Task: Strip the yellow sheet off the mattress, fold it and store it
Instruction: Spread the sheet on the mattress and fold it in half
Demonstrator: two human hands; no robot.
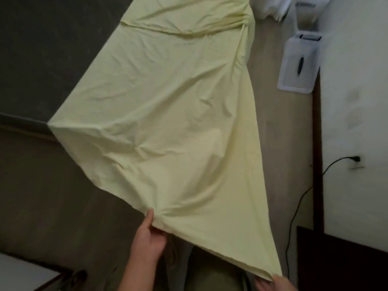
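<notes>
The yellow sheet is stretched out in a broad, wrinkled span from the dark grey mattress at the upper left down toward the person, its near part lifted off the bed and hanging over the floor. On the left the cloth is drawn tight over a corner of the mattress, and at the far end it is bunched into folds near the top of the view. The left hand holds the near edge of the sheet, its grip pinching the cloth with the thumb on top and the fingers beneath, so that creases fan out from that spot. The right hand, only partly in view at the bottom edge, has its grip closed on the sheet's nearest corner, where the fabric narrows to a point. Between the two hands the edge runs taut. The person's olive trousers show below the cloth. By the white wall a white plastic box sits on the floor, and a black cable trails from a wall socket
</notes>
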